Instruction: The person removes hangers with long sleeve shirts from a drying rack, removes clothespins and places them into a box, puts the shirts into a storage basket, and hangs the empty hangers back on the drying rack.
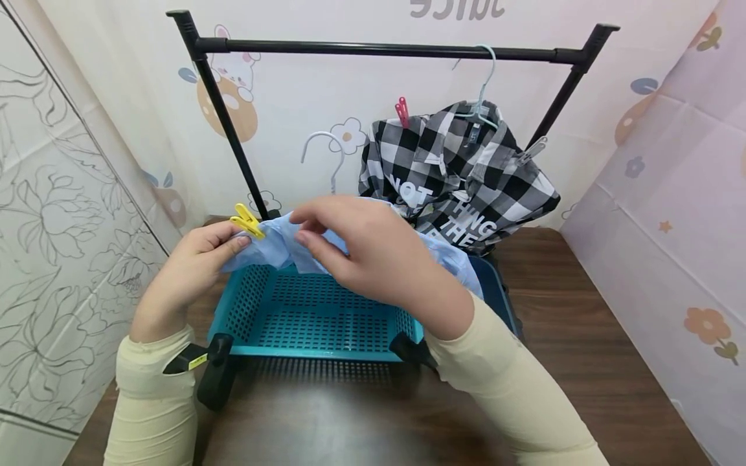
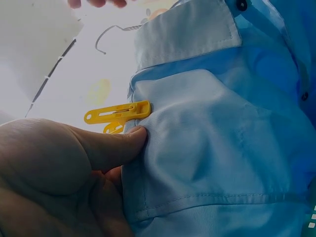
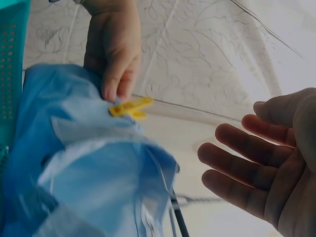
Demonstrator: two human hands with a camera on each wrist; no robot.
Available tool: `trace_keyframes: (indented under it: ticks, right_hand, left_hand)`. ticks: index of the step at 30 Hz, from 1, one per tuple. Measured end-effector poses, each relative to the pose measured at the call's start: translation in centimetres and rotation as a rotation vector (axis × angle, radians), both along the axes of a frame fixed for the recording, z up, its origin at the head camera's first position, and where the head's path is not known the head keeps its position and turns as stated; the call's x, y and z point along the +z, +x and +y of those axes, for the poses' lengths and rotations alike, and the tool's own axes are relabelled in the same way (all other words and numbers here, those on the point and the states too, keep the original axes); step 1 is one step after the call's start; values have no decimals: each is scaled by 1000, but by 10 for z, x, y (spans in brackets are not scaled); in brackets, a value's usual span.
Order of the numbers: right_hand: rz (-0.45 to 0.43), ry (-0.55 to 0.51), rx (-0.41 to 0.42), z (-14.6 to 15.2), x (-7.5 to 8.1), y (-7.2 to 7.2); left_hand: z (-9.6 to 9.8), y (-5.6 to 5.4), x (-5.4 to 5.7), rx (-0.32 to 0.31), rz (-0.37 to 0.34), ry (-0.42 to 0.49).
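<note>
A light blue shirt (image 2: 197, 123) with a collar and dark buttons is stretched over the basket. My left hand (image 1: 195, 265) pinches its edge between thumb and fingers, right beside a yellow clothespin (image 2: 123, 112) clipped onto the cloth. Above the shirt hovers my right hand (image 1: 373, 252); in the right wrist view its fingers (image 3: 242, 173) are loosely spread, apart from the cloth, with nothing in them. The hook of a white hanger (image 1: 324, 137) sticks up behind the shirt, the rest of it hidden by cloth and hand.
A black rack (image 1: 361, 48) spans the back. From it hangs a black-and-white checked shirt (image 1: 443, 155) on a pale hanger, with a red clothespin (image 1: 402, 112) and a grey clothespin (image 1: 533, 150). A teal basket (image 1: 315, 354) stands on the brown table (image 1: 583, 362), a dark blue container (image 1: 495, 285) behind it.
</note>
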State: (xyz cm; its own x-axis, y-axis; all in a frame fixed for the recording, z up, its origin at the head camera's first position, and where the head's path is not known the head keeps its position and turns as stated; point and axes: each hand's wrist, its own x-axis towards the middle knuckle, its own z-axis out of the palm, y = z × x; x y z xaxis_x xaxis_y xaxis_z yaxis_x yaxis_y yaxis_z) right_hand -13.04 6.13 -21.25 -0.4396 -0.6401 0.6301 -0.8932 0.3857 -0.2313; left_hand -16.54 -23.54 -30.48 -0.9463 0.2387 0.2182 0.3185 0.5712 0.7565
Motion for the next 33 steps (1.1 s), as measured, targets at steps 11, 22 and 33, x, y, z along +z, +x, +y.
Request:
trace_keyframes:
  ticks: [11, 22, 33]
  right_hand:
    - [-59, 73, 0, -44, 1, -21]
    - [-159, 243, -189, -77, 2, -41]
    - [-245, 413, -307, -101, -3, -56]
  left_hand:
    - [2, -3, 0, -50, 49, 30]
    - [3, -3, 0, -36, 47, 42]
    - [-1, 0, -2, -17, 75, -7]
